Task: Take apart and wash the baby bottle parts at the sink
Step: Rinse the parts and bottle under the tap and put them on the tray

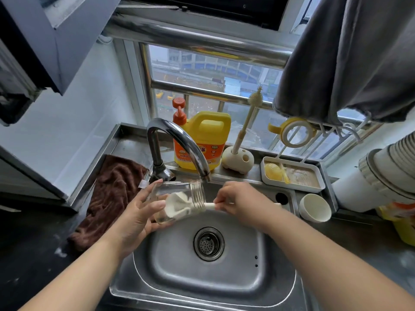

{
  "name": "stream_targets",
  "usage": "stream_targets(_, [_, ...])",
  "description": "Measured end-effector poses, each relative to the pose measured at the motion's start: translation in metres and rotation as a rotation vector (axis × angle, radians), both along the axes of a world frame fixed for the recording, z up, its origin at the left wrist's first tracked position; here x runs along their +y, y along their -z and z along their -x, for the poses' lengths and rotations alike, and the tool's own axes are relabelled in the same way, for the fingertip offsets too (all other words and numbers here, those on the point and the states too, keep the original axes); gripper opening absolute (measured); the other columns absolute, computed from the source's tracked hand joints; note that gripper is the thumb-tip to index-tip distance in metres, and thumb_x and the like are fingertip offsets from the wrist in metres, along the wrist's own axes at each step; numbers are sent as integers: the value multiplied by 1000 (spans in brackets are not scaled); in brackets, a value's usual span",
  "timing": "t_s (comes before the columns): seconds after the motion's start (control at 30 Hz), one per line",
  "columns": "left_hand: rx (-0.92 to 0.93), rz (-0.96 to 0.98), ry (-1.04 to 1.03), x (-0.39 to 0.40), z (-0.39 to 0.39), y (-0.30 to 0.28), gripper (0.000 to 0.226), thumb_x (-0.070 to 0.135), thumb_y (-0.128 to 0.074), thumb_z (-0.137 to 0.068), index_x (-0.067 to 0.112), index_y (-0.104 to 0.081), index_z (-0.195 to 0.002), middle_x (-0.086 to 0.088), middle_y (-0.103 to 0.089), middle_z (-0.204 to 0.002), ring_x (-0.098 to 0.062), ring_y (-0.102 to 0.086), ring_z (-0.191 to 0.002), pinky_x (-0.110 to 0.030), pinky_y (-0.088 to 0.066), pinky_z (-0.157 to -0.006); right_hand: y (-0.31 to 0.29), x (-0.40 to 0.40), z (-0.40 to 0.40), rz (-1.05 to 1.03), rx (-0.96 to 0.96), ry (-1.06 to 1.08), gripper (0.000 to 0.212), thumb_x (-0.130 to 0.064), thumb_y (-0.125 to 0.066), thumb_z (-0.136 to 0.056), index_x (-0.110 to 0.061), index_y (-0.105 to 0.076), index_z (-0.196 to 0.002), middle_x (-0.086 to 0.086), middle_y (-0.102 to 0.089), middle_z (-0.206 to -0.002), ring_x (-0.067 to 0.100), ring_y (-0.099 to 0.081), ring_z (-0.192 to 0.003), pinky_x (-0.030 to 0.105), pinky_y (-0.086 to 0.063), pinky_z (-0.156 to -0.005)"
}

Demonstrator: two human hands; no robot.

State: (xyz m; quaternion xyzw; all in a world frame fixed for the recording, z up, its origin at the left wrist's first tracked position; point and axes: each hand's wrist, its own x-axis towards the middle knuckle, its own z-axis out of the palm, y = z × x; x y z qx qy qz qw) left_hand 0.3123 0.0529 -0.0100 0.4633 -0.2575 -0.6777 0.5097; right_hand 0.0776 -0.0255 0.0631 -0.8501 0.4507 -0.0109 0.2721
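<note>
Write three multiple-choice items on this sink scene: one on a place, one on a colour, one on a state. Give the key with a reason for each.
1. Where is the brush head?
A. Inside the bottle
B. In the sink drain
C. On the brown towel

2. What colour is the detergent jug?
A. Blue
B. Yellow
C. White

3. What is the right hand doing?
A. Resting flat on the counter
B. Turning the tap
C. Gripping the brush handle

Key:
1 A, the pale brush head shows through the clear bottle, which the left hand holds over the sink.
2 B, the jug behind the tap is yellow with an orange pump and label.
3 C, its fingers are curled round the handle sticking out of the bottle mouth.
</note>
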Motion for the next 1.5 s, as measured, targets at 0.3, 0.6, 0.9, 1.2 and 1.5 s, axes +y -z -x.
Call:
stream_targets(0.3, [-12, -18, -26, -1, 5, -1, 111, 42, -95, -27, 31, -52, -129, -13, -62, -125, -37, -64, -104, -47, -57, -76, 8, -3, -6, 56, -49, 3, 10, -19, -65, -88, -13, -71, -94, -3, -57, -96, 12, -53, -84, 29, -46, -79])
stream_targets(0.6, [-23, -34, -34, -1, 8, -7, 112, 42, -94, -30, 28, -50, -132, -11, -60, -128, -38, -64, -106, -44, -57, -71, 11, -2, -7, 80, -86, -14, 9, -19, -64, -89, -14, -71, -92, -7, -55, -91, 11, -53, -83, 25, -43, -74])
stream_targets(0.9, [-562, -51, -64, 9, 9, -10, 81, 27, -89, -44, 45, -53, -114, 1, -54, -121, -20, -62, -101, -37, -54, -82, 1, -6, 40, 73, 193, 91, 10, -23, -57, -91, -21, -67, -89, -5, -57, -97, 17, -57, -87, 37, -50, -80])
stream_targets(1.2, [-1298, 205, 154, -6, 34, -33, 103, 42, -86, -59, 18, -33, -144, 6, -39, -141, -10, -37, -127, -16, -23, -102, 8, 31, 90, 47, 167, 414, 9, -26, -64, -88, -20, -70, -88, -10, -55, -83, 10, -52, -82, 25, -41, -72])
stream_targets(1.5, [-1449, 276, 219, -22, 58, -46, 107, 53, -81, -60, 20, -28, -147, 5, -35, -144, -17, -35, -131, -29, -33, -104, 6, 51, 108, 19, 100, 513, 7, -23, -65, -88, -20, -71, -87, -12, -55, -77, 2, -45, -69, 6, -32, -56])
